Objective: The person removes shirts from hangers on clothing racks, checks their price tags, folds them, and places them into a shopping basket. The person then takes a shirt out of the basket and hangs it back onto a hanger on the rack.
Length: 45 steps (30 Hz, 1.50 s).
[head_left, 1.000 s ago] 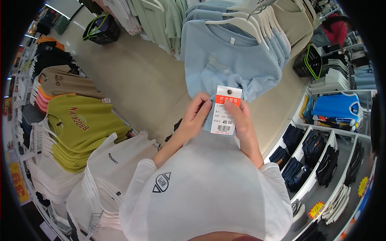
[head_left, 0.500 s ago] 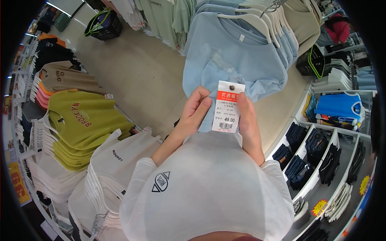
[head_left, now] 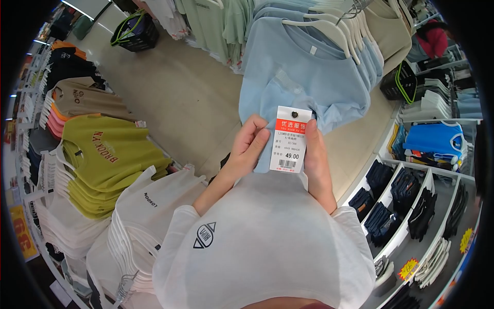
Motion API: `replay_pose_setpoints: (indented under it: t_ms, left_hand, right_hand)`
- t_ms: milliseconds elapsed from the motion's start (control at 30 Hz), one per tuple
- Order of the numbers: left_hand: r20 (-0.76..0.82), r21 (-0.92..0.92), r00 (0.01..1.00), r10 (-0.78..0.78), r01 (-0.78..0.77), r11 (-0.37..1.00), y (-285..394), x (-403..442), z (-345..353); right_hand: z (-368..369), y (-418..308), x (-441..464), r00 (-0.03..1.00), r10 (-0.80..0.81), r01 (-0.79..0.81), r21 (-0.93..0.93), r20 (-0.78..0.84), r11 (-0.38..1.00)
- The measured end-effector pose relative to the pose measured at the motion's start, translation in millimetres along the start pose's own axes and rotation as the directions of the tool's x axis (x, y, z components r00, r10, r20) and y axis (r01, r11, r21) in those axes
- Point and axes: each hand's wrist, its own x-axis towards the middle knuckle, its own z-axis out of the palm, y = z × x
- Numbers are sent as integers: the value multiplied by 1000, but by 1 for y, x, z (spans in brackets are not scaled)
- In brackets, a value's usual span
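Head view, much as I saw it standing there: the person's left hand (head_left: 249, 147) was pinching gathered cloth of a pale blue shirt (head_left: 303, 67) between thumb and fingers, while the right hand (head_left: 315, 154) gripped the edge of a red and white price tag (head_left: 288, 144), thumb along its side. The tag was face up between the two hands, over the lower part of the shirt, which hung from a white hanger (head_left: 329, 32). What worried me was the pull: with the cloth drawn toward the body, a sharper tug could have slid the wide neck off the hanger. The hole near the tag's top looked another weak spot, since the card could have torn there if its fastening, which I couldn't make out, went taut. A slack left grip might have let the shirt swing away. Beneath it all ran a pale, faintly shiny floor (head_left: 170, 98), with one black basket (head_left: 135, 35) far off to the left and a second basket (head_left: 399, 85) by the shelves. Olive shirts (head_left: 110, 159) hung on the left, beside white ones; white shelving (head_left: 442, 172) on the right held dark folded clothes (head_left: 381, 224) in slanting compartments. Farther back, somebody in a red top (head_left: 433, 44) was partly in sight.
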Motion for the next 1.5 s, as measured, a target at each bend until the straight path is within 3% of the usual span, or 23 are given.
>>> replay_pose_setpoints:
  t_ms: [800, 1133, 1233, 1333, 1400, 1433, 1467, 1500]
  left_hand:
    - [-61, 15, 997, -38, 40, 999, -2, 10, -14]
    - [-93, 20, 993, -71, 74, 997, -12, 21, -9]
    - [-82, -6, 992, -99, 99, 995, -19, 31, -3]
    - [-63, 11, 974, -220, 221, 975, -46, 45, -9]
    - [25, 203, 938, -346, 335, 920, -87, 54, -23]
    - [3, 325, 927, -376, 354, 877, -101, 59, -26]
    - [20, 329, 927, -374, 347, 878, -113, 62, -29]
    - [7, 598, 896, -444, 352, 720, -123, 65, -33]
  right_hand:
    - [8, -3, 18, 999, 49, -49, 24, 3, 999]
    - [-5, -1, 24, 992, 93, -94, -10, -82, 995]
    - [-15, 2, 28, 981, 129, -130, 1, -142, 991]
    - [-36, 25, 38, 964, 154, -147, 49, -218, 988]
    - [-62, 54, 43, 950, 154, -139, 77, -270, 987]
    - [-81, 69, 43, 928, 152, -274, -348, -340, 897]
    - [-95, 75, 43, 905, 122, -392, -686, -407, 614]
    - [-103, 74, 40, 905, 39, -395, -806, -423, 440]
